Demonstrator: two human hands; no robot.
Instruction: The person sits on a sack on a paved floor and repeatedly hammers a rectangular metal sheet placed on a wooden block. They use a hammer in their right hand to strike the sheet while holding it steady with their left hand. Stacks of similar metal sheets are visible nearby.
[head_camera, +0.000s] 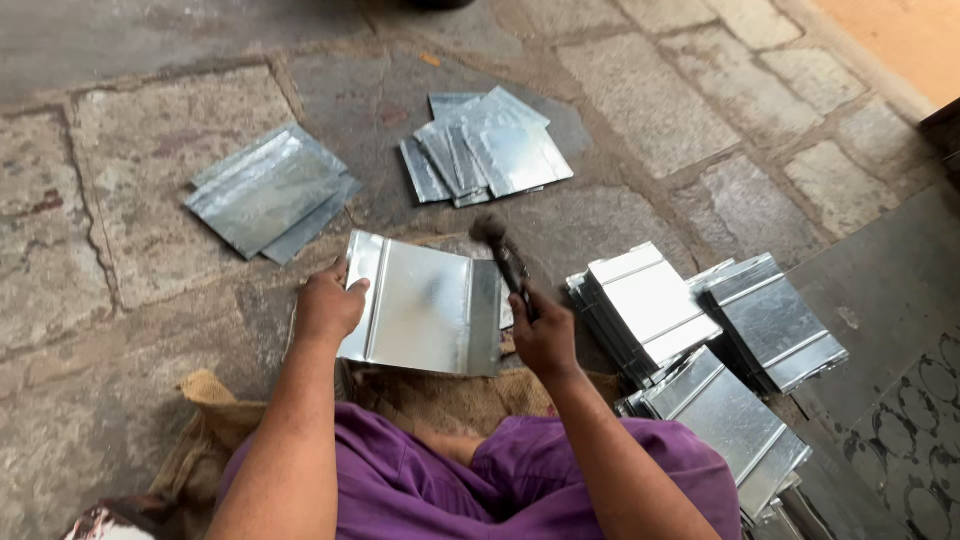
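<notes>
A shiny rectangular metal sheet (425, 303) with folded ridges along its left and right sides lies on the stone floor in front of me. My left hand (327, 303) presses down on its left edge. My right hand (543, 335) grips the handle of a hammer (500, 250), whose dark head hovers just above the sheet's upper right corner.
A stack of flat sheets (268, 190) lies at the upper left and a fanned pile (485, 150) further back. Stacks of ridged sheets (650, 305), (770, 320), (725, 420) sit at my right. Burlap sacking (205, 420) lies under my purple-clad legs.
</notes>
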